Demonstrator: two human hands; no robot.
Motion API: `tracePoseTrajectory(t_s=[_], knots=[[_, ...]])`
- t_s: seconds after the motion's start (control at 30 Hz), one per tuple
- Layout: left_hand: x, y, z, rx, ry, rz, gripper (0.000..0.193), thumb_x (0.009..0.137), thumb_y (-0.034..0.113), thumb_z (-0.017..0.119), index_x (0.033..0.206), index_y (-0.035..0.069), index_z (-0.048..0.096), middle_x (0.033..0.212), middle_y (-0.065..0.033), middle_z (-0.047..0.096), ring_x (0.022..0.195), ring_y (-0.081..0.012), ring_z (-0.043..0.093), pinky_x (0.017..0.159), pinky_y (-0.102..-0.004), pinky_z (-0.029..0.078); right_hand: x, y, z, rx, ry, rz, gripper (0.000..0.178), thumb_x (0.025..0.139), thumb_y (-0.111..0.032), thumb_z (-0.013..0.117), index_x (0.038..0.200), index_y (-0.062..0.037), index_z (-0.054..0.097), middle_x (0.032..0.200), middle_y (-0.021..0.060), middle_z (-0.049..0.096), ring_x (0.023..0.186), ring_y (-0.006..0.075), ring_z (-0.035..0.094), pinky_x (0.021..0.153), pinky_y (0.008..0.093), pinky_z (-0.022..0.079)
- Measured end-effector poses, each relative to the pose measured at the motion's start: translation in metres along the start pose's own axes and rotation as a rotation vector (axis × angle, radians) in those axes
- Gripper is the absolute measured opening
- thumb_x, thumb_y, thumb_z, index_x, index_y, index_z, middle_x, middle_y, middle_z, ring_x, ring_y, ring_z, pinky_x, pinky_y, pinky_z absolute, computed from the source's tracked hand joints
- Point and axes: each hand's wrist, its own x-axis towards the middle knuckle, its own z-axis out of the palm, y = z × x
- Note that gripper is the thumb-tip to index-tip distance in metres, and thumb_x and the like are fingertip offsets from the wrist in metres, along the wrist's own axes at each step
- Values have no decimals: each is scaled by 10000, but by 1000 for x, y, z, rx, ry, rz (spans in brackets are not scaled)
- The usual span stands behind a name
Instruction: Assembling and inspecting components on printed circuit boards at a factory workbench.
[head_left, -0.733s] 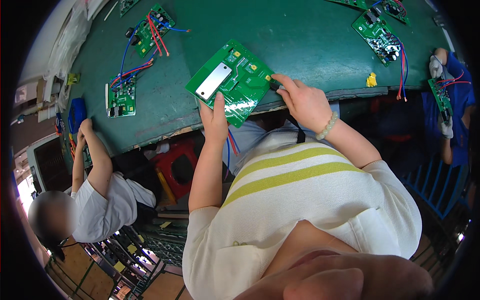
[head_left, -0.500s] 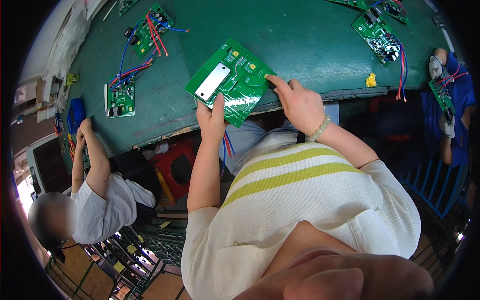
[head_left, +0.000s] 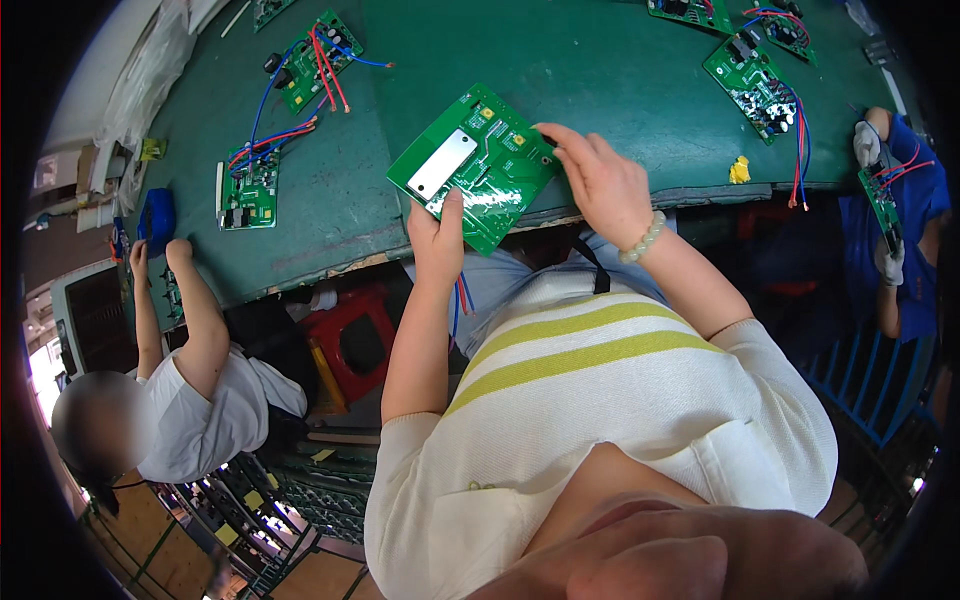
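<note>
A green circuit board with a white metal plate screwed or set on its face is held tilted above the table's near edge. My left hand grips its lower left edge, thumb on top and fingers hidden underneath. Red and blue wires hang below the board. At the board's right corner is my right hand, fingers bent and the index fingertip by the edge. Something small and dark shows beneath that finger; its kind is unclear.
The green table carries wired circuit boards at left and right. A yellow lump lies near the front edge. One person sits at left; a gloved co-worker holds a board at right. A red stool stands below.
The board and my left hand have shifted slightly right in view. My right hand's index fingertip has moved from the board's face out to its right corner.
</note>
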Motion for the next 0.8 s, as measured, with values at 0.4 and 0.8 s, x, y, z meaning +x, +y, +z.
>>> tracePoseTrajectory(t_s=[0.4,0.8], knots=[[1,0,3,-65,16,18,335,928,149,581,1195,-41,511,1052,-115,632,923,-169,583,832,-317,457,0,0,15,-29,-185,32,264,955,-250,527,1216,-260,565,788,70,611,623,285,630,514,404,502],[0,-3,0,-81,7,6,305,926,138,594,1167,-40,537,1037,-108,640,914,-150,584,820,-302,462,3,-8,16,-41,-224,135,315,967,-260,500,1280,-224,498,851,114,660,671,334,646,544,433,519]])
